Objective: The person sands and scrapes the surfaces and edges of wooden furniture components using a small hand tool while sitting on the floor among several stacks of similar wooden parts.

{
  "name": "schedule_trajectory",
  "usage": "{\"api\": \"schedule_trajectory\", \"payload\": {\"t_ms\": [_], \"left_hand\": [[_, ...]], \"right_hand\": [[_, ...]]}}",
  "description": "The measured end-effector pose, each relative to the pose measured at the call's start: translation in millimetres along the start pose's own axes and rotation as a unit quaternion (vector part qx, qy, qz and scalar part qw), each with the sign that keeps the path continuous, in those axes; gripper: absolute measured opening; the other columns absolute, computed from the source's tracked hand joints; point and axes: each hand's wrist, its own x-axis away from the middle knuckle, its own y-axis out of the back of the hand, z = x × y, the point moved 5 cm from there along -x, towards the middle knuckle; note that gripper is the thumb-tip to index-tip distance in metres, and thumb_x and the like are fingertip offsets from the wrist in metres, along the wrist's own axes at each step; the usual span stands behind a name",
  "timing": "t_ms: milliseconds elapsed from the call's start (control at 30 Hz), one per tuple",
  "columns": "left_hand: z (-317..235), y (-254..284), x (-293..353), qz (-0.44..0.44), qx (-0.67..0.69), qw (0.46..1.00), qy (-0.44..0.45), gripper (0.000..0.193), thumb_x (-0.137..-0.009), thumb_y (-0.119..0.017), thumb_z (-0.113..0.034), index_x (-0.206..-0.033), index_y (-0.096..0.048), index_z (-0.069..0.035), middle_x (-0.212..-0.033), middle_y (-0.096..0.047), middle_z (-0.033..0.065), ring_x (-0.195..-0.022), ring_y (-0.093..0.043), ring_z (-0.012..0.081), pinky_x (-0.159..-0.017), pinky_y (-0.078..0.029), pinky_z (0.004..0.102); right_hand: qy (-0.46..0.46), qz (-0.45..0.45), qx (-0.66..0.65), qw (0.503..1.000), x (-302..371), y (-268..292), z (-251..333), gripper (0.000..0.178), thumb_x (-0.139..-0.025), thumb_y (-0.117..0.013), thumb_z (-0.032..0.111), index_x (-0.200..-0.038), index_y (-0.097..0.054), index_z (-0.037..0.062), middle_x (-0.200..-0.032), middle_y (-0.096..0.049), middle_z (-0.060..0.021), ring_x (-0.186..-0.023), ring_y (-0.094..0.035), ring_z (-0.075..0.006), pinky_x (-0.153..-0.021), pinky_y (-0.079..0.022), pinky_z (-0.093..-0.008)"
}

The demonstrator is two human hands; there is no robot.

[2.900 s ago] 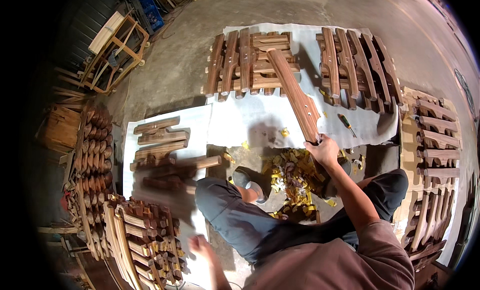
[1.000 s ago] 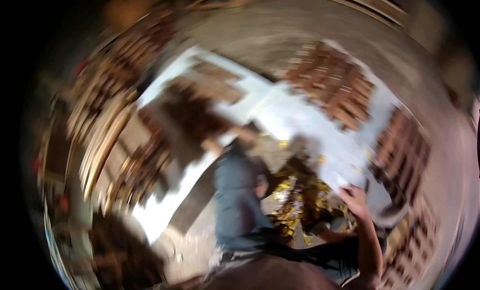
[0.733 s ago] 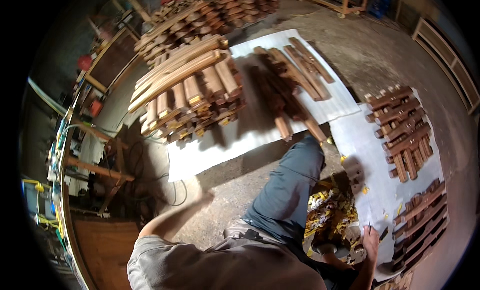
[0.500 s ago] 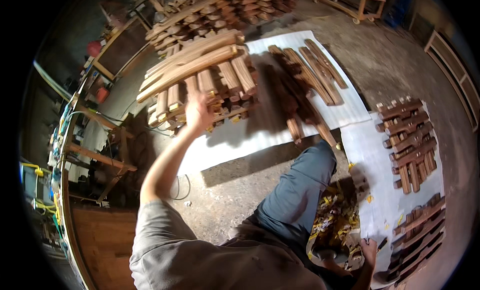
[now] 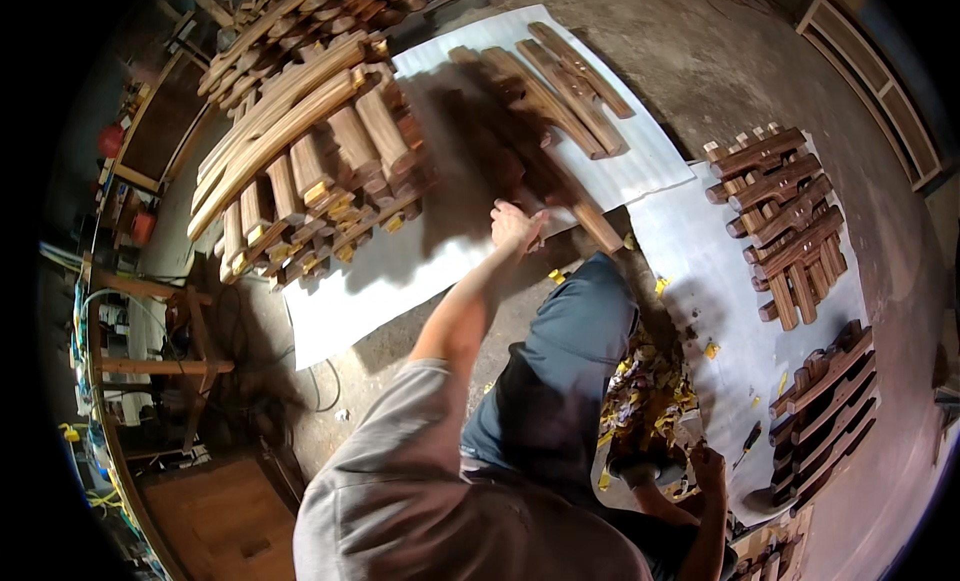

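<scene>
My left hand (image 5: 518,226) is at the near end of a dark shaped wooden piece (image 5: 515,171), its fingers bent round that end and covering it. The piece lies in shadow on a white foam sheet (image 5: 345,316). Close by on the right, another wooden piece (image 5: 592,226) points its pale end toward my knee. At lower right, my right hand (image 5: 708,466) is closed, in shade; whatever its fingers hold is too dark to make out. A thin black-and-yellow tool (image 5: 750,438) lies beside it on a second white sheet (image 5: 665,216).
A tall stack of wooden pieces (image 5: 320,146) stands on the sheet's left, with more stacked wood (image 5: 300,11) behind. Other pieces (image 5: 575,76) lie at the far right of the sheet. Two dark assembled stacks (image 5: 780,216) (image 5: 825,406) sit on the right. Yellow scraps (image 5: 650,391) litter the floor.
My left hand has moved from the tall stack, rightward, to the end of the dark wooden piece. The view has shifted, so the scene sits further left and higher.
</scene>
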Motion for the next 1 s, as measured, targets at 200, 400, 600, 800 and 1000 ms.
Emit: {"api": "schedule_trajectory", "payload": {"t_ms": [200, 400, 600, 800, 1000], "left_hand": [[50, -25, -50, 0.088, 0.243, 0.962, 0.089, 0.043, -0.068, -0.075, -0.016, -0.101, -0.060, 0.007, -0.083, -0.066, 0.0188, -0.074, -0.068, 0.0306, -0.069, -0.055, 0.0386], [8, 15, -26, 0.326, 0.664, 0.668, 0.087, 0.018, -0.080, -0.064, -0.007, -0.093, -0.059, 0.004, -0.079, -0.060, 0.0111, -0.074, -0.061, 0.0234, -0.067, -0.054, 0.0367], [-65, 98, 79, 0.400, 0.651, 0.621, -0.176, 0.055, -0.073, -0.074, -0.010, -0.122, -0.049, -0.005, -0.100, -0.057, 0.0089, -0.091, -0.058, 0.0239, -0.079, -0.055, 0.0397], [-201, 182, 151, 0.404, 0.590, 0.632, -0.300, 0.069, -0.068, -0.085, -0.017, -0.125, -0.049, -0.001, -0.102, -0.063, 0.0100, -0.085, -0.065, 0.0222, -0.074, -0.057, 0.0387], [-242, 101, 233, 0.322, 0.458, 0.753, -0.346, 0.052, -0.068, -0.081, -0.002, -0.110, -0.050, -0.005, -0.089, -0.057, 0.0039, -0.074, -0.062, 0.0163, -0.066, -0.055, 0.0327]], "right_hand": [[-0.017, -0.006, -0.013, 1.000, 16, 3, -19, 0.027, -0.085, -0.066, 0.022, -0.095, -0.070, -0.0031, -0.073, -0.068, -0.0168, -0.067, -0.065, -0.0208, -0.064, -0.051, -0.0375], [0.009, 0.020, 0.014, 1.000, -4, -19, -35, 0.024, -0.086, -0.064, 0.020, -0.091, -0.070, -0.0028, -0.072, -0.069, -0.0115, -0.065, -0.064, -0.0168, -0.061, -0.051, -0.0343], [0.008, 0.058, -0.163, 0.985, -21, 12, 9, 0.026, -0.096, -0.057, 0.022, -0.103, -0.068, 0.0002, -0.063, -0.054, 0.0012, -0.056, -0.052, -0.0097, -0.050, -0.042, -0.0265], [0.133, -0.194, -0.141, 0.962, 16, 104, 131, 0.021, -0.088, -0.069, 0.019, -0.095, -0.072, -0.0011, -0.074, -0.065, -0.0024, -0.069, -0.057, -0.0091, -0.066, -0.047, -0.0268], [0.243, -0.336, -0.197, 0.888, 78, 155, 282, 0.022, -0.083, -0.072, 0.004, -0.105, -0.071, -0.0002, -0.092, -0.071, -0.0081, -0.083, -0.064, -0.0137, -0.078, -0.050, -0.0269]]}}
